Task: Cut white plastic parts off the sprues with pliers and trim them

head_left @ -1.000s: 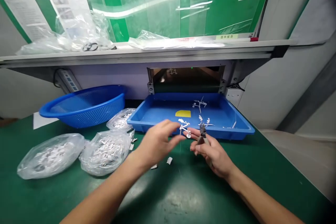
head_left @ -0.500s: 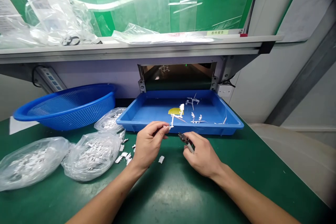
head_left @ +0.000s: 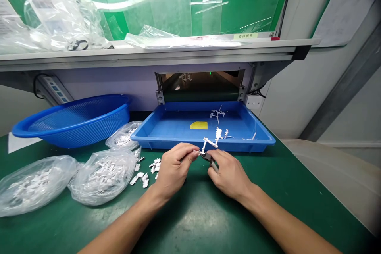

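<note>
My left hand pinches one end of a white plastic sprue, whose branches reach up and right over the near rim of the blue tray. In my right hand is a pair of nippers. Their jaws meet the sprue close beside my left fingertips; whether the blades have closed on it is too small to tell. Several small white plastic parts lie on the green table just left of my left hand, some of them partly hidden by it.
More sprue pieces and a yellow label lie in the tray. Behind it opens a conveyor. Bags of white parts and a blue basket stand left. A shelf runs above.
My left hand has moved right with the sprue, bringing it to the nippers. The sprue's far end has swung right, uncovering the yellow label. My right hand has hardly moved.
</note>
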